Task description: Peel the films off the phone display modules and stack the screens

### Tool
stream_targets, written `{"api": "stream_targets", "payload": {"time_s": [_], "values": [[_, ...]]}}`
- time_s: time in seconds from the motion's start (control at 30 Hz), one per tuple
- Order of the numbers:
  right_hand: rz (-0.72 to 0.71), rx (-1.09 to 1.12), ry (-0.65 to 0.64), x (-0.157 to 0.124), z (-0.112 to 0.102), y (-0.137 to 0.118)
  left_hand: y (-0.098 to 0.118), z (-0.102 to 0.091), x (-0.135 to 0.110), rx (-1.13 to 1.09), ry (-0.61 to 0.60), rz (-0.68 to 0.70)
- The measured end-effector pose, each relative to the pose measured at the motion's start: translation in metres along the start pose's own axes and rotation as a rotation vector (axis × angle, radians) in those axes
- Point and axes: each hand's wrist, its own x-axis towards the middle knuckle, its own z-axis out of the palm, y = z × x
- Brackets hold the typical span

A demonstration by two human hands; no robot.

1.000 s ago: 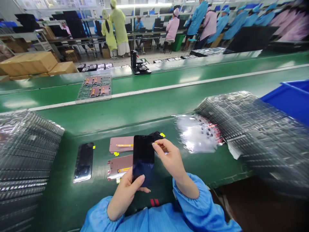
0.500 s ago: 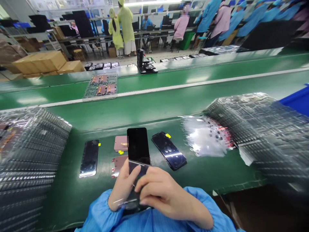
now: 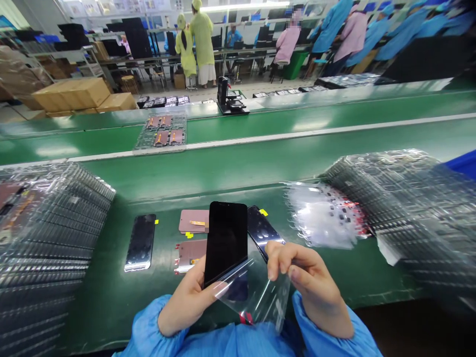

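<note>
A black phone screen point(image 3: 227, 238) is held tilted in front of me, with my left hand point(image 3: 188, 297) closed around its lower left edge. My right hand point(image 3: 310, 282) pinches the upper right edge of a clear protective film point(image 3: 266, 297) with red tabs. That film is lifted off the lower part of the screen and runs diagonally across it, under my left thumb. Behind, partly hidden by the screen and my right fingers, lies a dark phone screen point(image 3: 262, 225) with a yellow tab. Pinkish-brown panels point(image 3: 191, 253) lie just left of the held screen.
Another phone screen point(image 3: 140, 243) rests on the green mat at left. Tall stacks of clear plastic trays flank me, left point(image 3: 85, 198) and right point(image 3: 390, 198). Loose clear films point(image 3: 323, 215) lie near the right stack. A tray of panels point(image 3: 161, 131) sits on the green conveyor beyond.
My right hand has moved right, away from the screen, pulling the clear film off its lower part. The screen in my left hand has shifted slightly right. The view has also shifted a little.
</note>
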Motion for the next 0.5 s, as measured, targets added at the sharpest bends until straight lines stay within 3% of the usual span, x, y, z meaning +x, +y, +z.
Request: {"api": "stream_targets", "payload": {"time_s": [0.3,0.5], "values": [[0.014,0.032,-0.030,-0.0007,-0.0012,0.0016,-0.0090,-0.0007,-0.0082,-0.165,-0.023,-0.143],[-0.008,0.078,-0.051,0.0016,0.0011,-0.0008,-0.0047,0.0019,-0.0067,-0.238,-0.052,-0.116]]}}
